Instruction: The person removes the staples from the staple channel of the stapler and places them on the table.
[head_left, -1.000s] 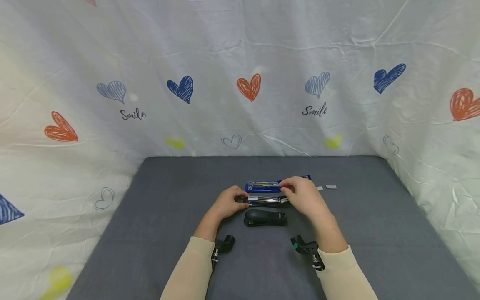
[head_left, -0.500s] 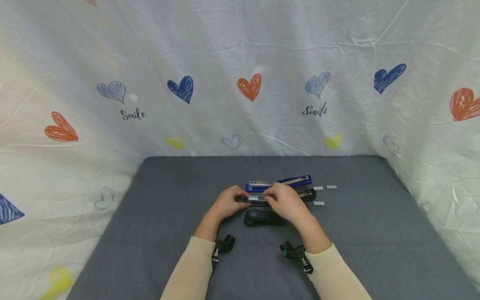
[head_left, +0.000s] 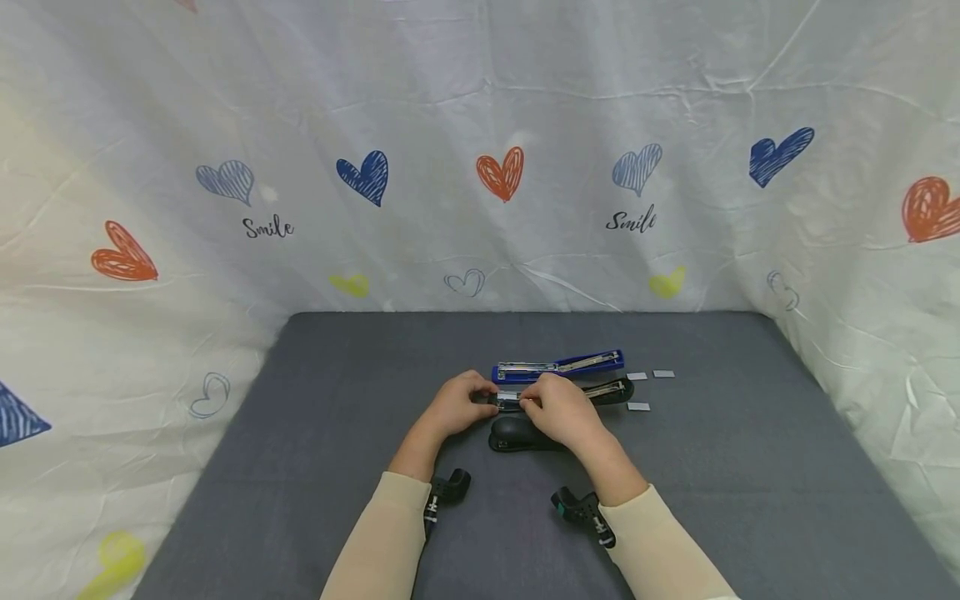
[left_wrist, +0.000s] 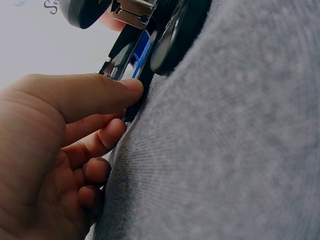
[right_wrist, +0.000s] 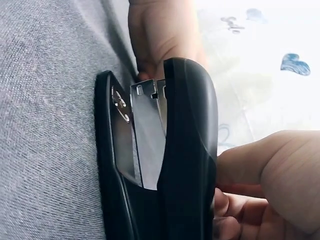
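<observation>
In the head view, a black stapler (head_left: 609, 391) lies folded wide apart in the middle of a row of staplers. My left hand (head_left: 453, 406) grips its left end, with the thumb on top in the left wrist view. My right hand (head_left: 562, 408) has its thumb and fingertips pinched at this stapler's metal magazine. A bright silver piece (head_left: 507, 396) shows in the magazine between the hands. Whether a small part sits between my right fingertips is hidden. Nearest me is a second black stapler (head_left: 521, 434), partly behind my right hand; the right wrist view shows this stapler (right_wrist: 187, 150) up close.
Behind, a blue stapler (head_left: 525, 373) lies folded wide apart. To the right are small staple strips, one strip at the far right (head_left: 663, 374), another strip (head_left: 636, 377) and a nearer strip (head_left: 638, 407). A grey cloth (head_left: 360, 358) covers the table; a white curtain hangs behind.
My right hand has slid left along the black stapler's magazine, uncovering the blue stapler's right half, the black stapler's right end and the nearer strip. My left hand has kept its place.
</observation>
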